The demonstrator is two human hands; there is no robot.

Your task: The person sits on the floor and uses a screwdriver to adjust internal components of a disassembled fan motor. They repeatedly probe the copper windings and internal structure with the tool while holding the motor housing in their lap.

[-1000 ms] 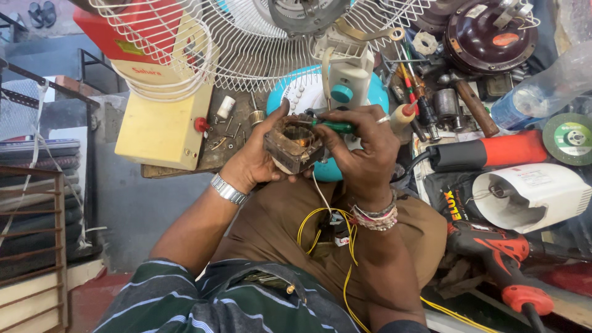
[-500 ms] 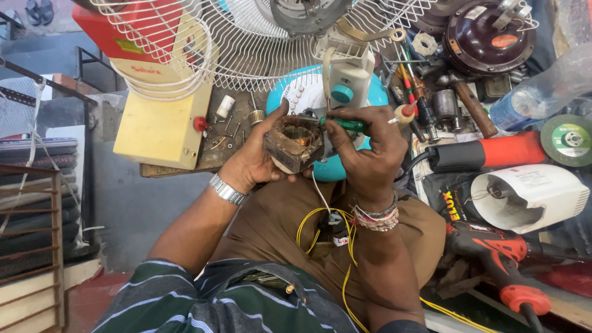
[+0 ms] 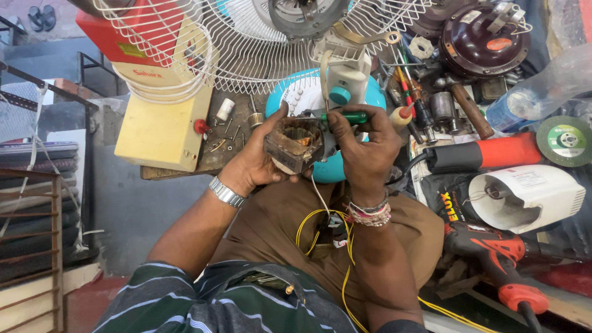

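Observation:
My left hand [image 3: 256, 159] grips a small fan motor stator [image 3: 297, 140] with copper windings, held over my lap. My right hand [image 3: 364, 148] holds a green-handled screwdriver [image 3: 345, 116] with its tip set against the top of the stator. Yellow and white wires [image 3: 320, 225] hang from the motor down across my brown trousers. A watch sits on my left wrist and bead bracelets on my right.
A white wire fan guard [image 3: 246, 43] and a teal fan base [image 3: 333, 169] lie just ahead on the bench. A yellow box [image 3: 163, 132] sits at left. An angle grinder [image 3: 487, 153], white housing [image 3: 524, 197], red drill [image 3: 499, 259], dark motor cover [image 3: 487, 37] and loose tools crowd the right.
Both hands have stayed on the stator. The screwdriver has shifted slightly at the top of the motor; otherwise nothing has visibly moved.

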